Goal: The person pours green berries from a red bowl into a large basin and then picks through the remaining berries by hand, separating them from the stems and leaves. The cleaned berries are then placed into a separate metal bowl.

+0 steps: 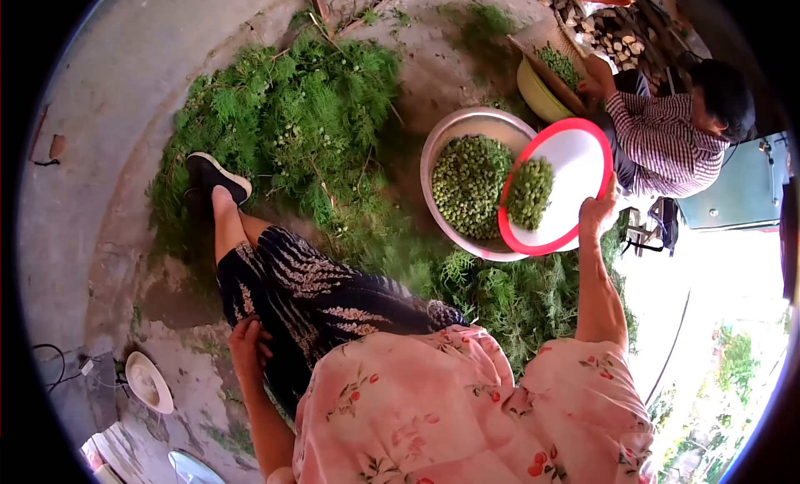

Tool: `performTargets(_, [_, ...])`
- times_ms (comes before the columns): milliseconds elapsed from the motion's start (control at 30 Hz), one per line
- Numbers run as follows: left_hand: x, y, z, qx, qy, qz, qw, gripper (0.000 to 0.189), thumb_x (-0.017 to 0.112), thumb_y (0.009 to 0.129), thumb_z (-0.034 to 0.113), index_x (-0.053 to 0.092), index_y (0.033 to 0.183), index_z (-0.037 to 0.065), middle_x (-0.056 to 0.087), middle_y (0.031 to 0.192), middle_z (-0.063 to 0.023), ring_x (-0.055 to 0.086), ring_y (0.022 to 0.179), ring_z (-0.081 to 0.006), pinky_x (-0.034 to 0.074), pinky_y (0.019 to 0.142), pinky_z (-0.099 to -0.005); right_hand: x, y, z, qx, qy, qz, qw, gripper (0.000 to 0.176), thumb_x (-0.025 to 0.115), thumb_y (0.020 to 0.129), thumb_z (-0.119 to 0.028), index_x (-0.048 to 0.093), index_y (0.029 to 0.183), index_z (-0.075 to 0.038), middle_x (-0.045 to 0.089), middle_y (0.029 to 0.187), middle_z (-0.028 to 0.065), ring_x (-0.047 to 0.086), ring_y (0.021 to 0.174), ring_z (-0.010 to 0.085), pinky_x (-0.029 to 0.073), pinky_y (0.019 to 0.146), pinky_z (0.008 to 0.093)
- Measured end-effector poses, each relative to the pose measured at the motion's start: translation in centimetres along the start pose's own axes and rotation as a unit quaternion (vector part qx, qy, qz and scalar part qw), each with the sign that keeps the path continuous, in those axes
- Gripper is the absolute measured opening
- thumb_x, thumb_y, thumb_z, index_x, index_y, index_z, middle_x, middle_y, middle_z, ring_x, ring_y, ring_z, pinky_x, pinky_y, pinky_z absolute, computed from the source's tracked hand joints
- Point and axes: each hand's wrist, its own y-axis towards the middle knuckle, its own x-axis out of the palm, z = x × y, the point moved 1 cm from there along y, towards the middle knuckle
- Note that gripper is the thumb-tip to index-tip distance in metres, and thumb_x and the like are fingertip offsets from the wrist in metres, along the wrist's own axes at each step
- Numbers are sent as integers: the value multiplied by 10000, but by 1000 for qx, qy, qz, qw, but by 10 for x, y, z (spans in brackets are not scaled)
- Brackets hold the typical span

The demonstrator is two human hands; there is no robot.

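Observation:
My right hand (598, 213) grips the rim of a white basin with a red edge (575, 163). The basin is tilted over a large metal bowl (429, 163), and a heap of green seed cones (530, 192) lies at its lower left side. More green cones (471, 184) partly fill the metal bowl. My left hand (249, 344) rests by my patterned trousers with its fingers loosely curled and apart, nothing visible in it.
Cut green branches (292, 126) cover the ground ahead and beside the bowl. At the right a person in a striped shirt (667, 134) sits by a yellow-green basin (537, 92). Chopped wood (617, 42) lies behind. A pale dish (150, 382) stands lower left.

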Motion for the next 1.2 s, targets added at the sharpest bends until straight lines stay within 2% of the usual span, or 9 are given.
performTargets(200, [3, 5, 3, -19, -10, 12, 1000, 278, 522, 888, 178, 567, 1093, -5, 611, 673, -62, 471, 364, -100, 291, 289, -199, 4, 14, 20, 14, 18, 35, 999, 675, 463, 705, 18, 405, 1333, -222, 627, 1064, 145, 643, 823, 310, 502, 725, 390])
performTargets(467, [-1, 1, -2, -7, -21, 1, 1000, 258, 513, 894, 162, 575, 1083, -2, 611, 672, -60, 477, 362, -105, 280, 282, -199, 2, 16, 3, -54, 44, 40, 997, 679, 444, 704, 35, 387, 1348, -171, 594, 1152, 125, 628, 905, 301, 489, 800, 372])
performTargets(567, [1, 5, 1, -4, -25, -4, 1000, 253, 513, 894, 158, 577, 1081, 0, 611, 668, -59, 479, 362, -105, 282, 283, -199, -7, 22, 8, -51, 47, 19, 997, 676, 448, 691, 38, 384, 1345, -118, 608, 1080, 167, 626, 870, 304, 482, 786, 367])
performTargets(633, [-1, 3, 2, -9, -30, -1, 1000, 249, 515, 894, 157, 580, 1077, 2, 611, 666, -59, 480, 362, -105, 285, 285, -199, 6, 33, 28, -55, 88, 94, 990, 672, 466, 679, 25, 388, 1335, -96, 623, 1005, 187, 627, 828, 312, 485, 764, 376])
performTargets(667, [-1, 2, 2, -12, -35, 1, 999, 247, 516, 894, 158, 581, 1075, 3, 611, 666, -58, 480, 362, -104, 288, 287, -200, -4, 30, 21, 17, 74, 67, 995, 647, 491, 668, 8, 418, 1306, -71, 638, 942, 188, 632, 805, 314, 487, 766, 375])
performTargets(767, [0, 0, 1, -6, -34, -1, 999, 245, 518, 893, 160, 584, 1073, 7, 611, 666, -58, 480, 362, -103, 293, 291, -201, 7, 34, 55, -17, 164, 107, 981, 524, 499, 647, -5, 543, 1167, -44, 654, 888, 163, 642, 775, 276, 489, 763, 350])
performTargets(900, [-2, 0, -3, -11, -26, 0, 1000, 257, 525, 889, 173, 584, 1083, 15, 617, 675, -64, 489, 364, -115, 308, 296, -220, -7, 9, 40, 26, 347, 38, 937, 457, 489, 601, 21, 587, 1048, 13, 645, 834, 74, 593, 713, 154, 480, 690, 273])
performTargets(1000, [8, -3, 12, -26, 33, 21, 999, 245, 536, 871, 169, 601, 1054, 20, 621, 686, -64, 522, 409, -119, 356, 337, -224, -17, -12, 7, 41, 433, -33, 900, 480, 489, 585, 43, 579, 1056, 27, 637, 878, 71, 586, 738, 162, 475, 714, 273])
performTargets(1200, [56, 2, 55, 108, 19, -37, 993, 198, 551, 839, 132, 625, 987, 24, 625, 746, -41, 568, 567, -102, 429, 468, -217, -33, -55, -80, 37, 566, -185, 803, 548, 518, 568, 79, 560, 1112, 23, 629, 976, 78, 584, 841, 171, 458, 799, 286])
